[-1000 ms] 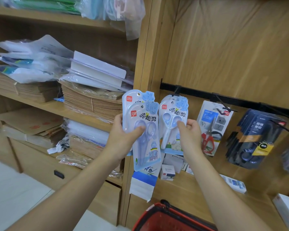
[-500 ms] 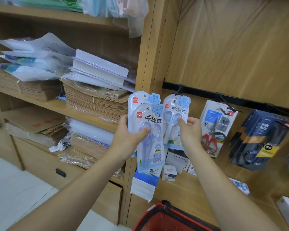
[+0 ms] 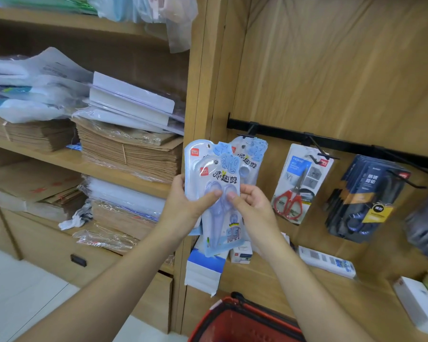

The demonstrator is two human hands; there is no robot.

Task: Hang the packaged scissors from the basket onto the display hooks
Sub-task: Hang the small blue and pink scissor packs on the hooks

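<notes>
My left hand (image 3: 185,206) holds two light-blue packs of children's scissors, fanned one over the other. The front pack (image 3: 224,191) is also pinched by my right hand (image 3: 251,206) at its middle, thumb on the blister. The rear pack (image 3: 195,154) shows its hang hole at the top. Behind them, another blue pack (image 3: 253,154) hangs on the leftmost hook (image 3: 247,135) of the black rail (image 3: 344,144). The red basket (image 3: 235,319) stands below, by the bottom edge.
A red-handled scissors pack (image 3: 302,183) and a thick bunch of dark packs (image 3: 366,198) hang on hooks further right. Small boxes (image 3: 326,261) lie on the shelf under the rail. Stacks of brown envelopes (image 3: 129,151) and plastic-wrapped paper fill the shelves at left.
My right hand let go of the pack hanging on the leftmost hook and moved left onto the front pack in my left hand. The view shifted slightly right and down.
</notes>
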